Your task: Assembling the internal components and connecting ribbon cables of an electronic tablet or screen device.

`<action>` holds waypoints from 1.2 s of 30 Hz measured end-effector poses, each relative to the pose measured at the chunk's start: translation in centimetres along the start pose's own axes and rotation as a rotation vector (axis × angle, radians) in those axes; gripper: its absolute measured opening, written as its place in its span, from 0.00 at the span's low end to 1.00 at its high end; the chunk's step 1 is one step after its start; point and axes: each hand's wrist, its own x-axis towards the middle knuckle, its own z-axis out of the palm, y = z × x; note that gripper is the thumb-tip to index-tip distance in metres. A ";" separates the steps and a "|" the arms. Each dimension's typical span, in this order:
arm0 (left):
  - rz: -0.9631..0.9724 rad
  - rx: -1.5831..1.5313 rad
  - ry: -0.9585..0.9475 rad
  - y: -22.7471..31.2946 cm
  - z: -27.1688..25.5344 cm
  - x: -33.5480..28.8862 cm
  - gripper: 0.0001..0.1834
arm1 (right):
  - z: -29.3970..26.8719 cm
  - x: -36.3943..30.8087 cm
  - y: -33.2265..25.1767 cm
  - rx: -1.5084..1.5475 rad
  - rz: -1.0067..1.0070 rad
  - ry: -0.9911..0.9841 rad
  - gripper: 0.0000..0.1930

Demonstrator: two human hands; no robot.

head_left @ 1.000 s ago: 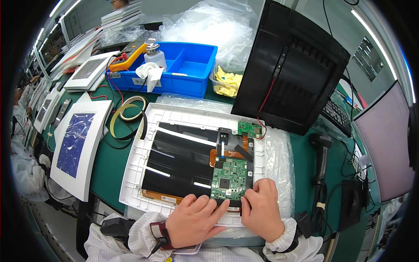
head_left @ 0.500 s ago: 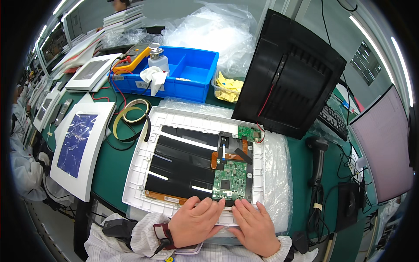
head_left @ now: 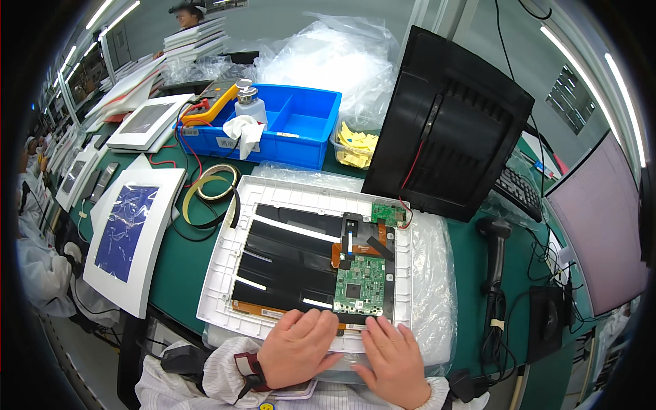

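On the bench in front of me lies a white plastic housing (head_left: 217,273) with its inside up. It holds a black display panel (head_left: 280,260) with pale strips, a green circuit board (head_left: 369,277) and orange flat cables. My left hand (head_left: 297,348) rests on the near edge, fingers bent and bunched, tips pressed down beside the board. Anything under those fingers is hidden. My right hand (head_left: 395,365) lies to its right, fingers stretched over the near edge, thumb apart. Between the hands a short dark strip (head_left: 355,319) shows along the board's near side.
Clear plastic wrap (head_left: 437,294) lies under the housing. Tape rolls (head_left: 217,183), a blue divided bin (head_left: 301,147) with a pump bottle (head_left: 250,106), and a tub of yellow pieces (head_left: 357,145) stand behind. A black monitor (head_left: 451,130) and scanner (head_left: 493,253) are right; a white-framed panel (head_left: 130,236) is left.
My left hand has shifted slightly left, and the gap between the two hands has widened. My right hand stays on the near edge. The whole view has shifted slightly.
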 end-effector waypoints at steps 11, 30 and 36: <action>0.136 -0.114 -0.017 0.1 1.3 0.0 0.27 | 1.3 0.9 -0.9 0.030 0.038 -0.009 0.28; 0.158 -0.149 -0.012 0.7 1.1 -0.1 0.25 | 1.5 0.0 -1.3 0.154 -0.049 0.147 0.27; 0.149 -0.187 -0.017 0.5 1.2 0.1 0.25 | 1.8 -0.5 -0.8 0.096 0.007 0.105 0.27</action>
